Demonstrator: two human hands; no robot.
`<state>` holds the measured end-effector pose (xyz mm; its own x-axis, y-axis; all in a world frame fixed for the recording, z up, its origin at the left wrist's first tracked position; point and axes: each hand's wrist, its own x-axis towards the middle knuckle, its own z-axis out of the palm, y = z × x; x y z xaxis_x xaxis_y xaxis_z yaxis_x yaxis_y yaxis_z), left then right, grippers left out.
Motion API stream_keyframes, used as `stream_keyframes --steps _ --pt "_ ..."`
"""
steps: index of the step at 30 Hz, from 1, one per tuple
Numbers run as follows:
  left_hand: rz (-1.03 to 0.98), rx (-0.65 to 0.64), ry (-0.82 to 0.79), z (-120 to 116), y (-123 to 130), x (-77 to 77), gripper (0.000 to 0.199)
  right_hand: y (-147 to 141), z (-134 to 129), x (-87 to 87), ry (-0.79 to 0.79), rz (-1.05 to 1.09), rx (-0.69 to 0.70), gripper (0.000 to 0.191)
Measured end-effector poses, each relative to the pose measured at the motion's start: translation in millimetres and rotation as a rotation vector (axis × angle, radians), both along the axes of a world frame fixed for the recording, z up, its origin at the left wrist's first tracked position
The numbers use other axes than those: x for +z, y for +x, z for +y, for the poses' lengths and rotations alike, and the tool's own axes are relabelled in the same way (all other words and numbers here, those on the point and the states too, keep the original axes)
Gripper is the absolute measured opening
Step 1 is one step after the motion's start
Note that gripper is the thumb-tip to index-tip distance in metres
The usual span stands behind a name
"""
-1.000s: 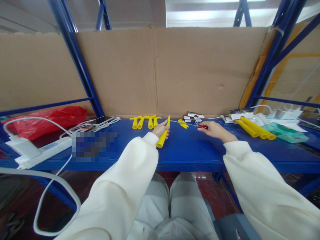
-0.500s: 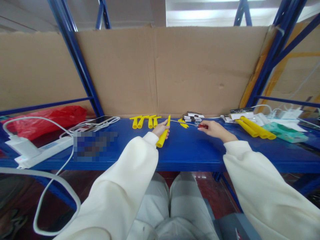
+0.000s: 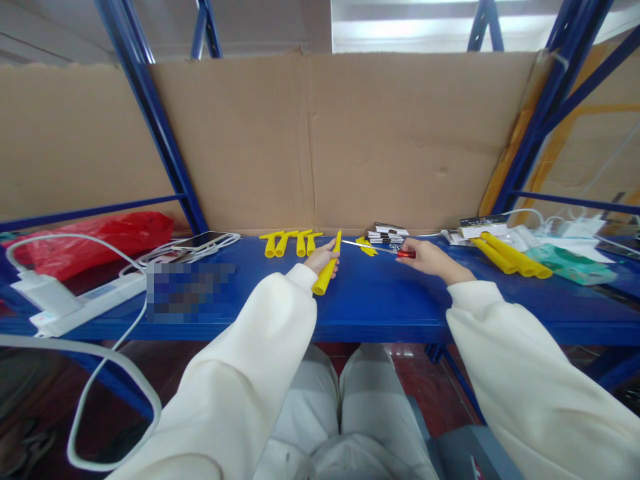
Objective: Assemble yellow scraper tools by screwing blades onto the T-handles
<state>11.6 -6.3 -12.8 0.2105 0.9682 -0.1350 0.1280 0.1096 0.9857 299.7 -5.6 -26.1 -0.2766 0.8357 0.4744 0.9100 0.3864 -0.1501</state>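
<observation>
My left hand is closed around a yellow scraper-like tool with a hollow tubular handle, its open end tilted toward me. In my right hand is a screwdriver with a red handle. Its long thin shaft points left and the tip meets the head of the yellow tool; the exact contact is too small to make out. Behind the shaft lie small yellow pieces, beside a stack of black-and-white small boxes.
Several yellow T-shaped tools lie in a row at the back. Yellow tubes rest at right near a green packet. At left are a white power strip, cables and a red bag. Cardboard walls the rear.
The screwdriver handle has turned slightly in my right hand, showing brighter red. My left hand and the yellow tool have stayed in place.
</observation>
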Motion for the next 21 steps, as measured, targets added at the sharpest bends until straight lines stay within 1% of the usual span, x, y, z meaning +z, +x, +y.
stream_keyframes --steps 4,8,13,17,21 --pt "-0.004 0.015 0.013 2.5 -0.4 -2.4 0.07 -1.1 -1.9 0.2 -0.016 -0.032 0.032 0.02" --pt "-0.002 0.024 0.018 3.4 -0.5 -3.4 0.068 -1.1 -1.4 -1.0 -0.021 -0.037 0.035 0.025" --pt "0.008 0.012 0.014 1.2 0.3 -1.5 0.069 0.5 1.4 -2.9 -0.008 0.016 0.023 0.017" --pt "0.005 0.004 0.001 -0.9 1.0 0.4 0.069 1.9 2.7 -2.9 -0.008 0.036 0.008 0.015" --pt "-0.001 0.006 -0.004 -2.6 1.5 1.7 0.069 3.6 4.0 -3.8 -0.007 0.028 0.079 0.016"
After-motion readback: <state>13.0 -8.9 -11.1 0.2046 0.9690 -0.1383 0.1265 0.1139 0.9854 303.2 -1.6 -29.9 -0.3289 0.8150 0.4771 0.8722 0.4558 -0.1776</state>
